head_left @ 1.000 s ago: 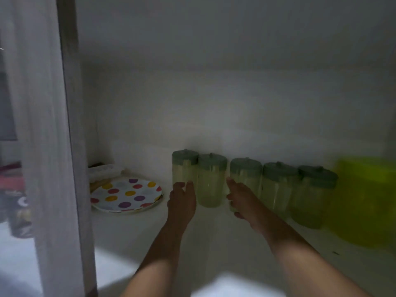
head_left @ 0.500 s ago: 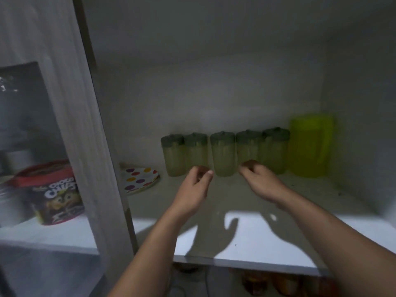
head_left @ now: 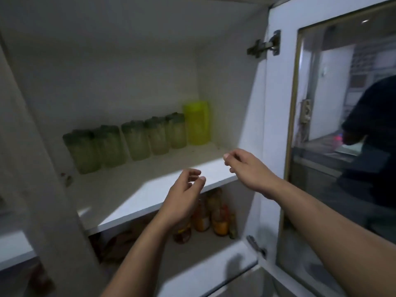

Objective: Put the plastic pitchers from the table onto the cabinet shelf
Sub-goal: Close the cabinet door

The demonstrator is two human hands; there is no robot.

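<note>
Several pale green plastic pitchers (head_left: 137, 142) with dark green lids stand upright in a row at the back of the white cabinet shelf (head_left: 214, 168). A taller bright yellow-green container (head_left: 196, 123) stands at the row's right end, against the cabinet wall. My left hand (head_left: 184, 194) hovers in front of the shelf's front edge, fingers loosely curled and apart, holding nothing. My right hand (head_left: 246, 168) is at the shelf's right front corner, also empty with fingers apart. Neither hand touches a pitcher.
The cabinet door (head_left: 321, 146) with a glass pane stands open on the right, reflecting a person. Bottles and jars (head_left: 214, 213) sit on the lower shelf. The cabinet's left frame post (head_left: 42, 189) is close on the left.
Both hands have drawn back from the pitcher row to the shelf's front edge. The view has swung right, so the open door now shows and the dotted plate is out of view.
</note>
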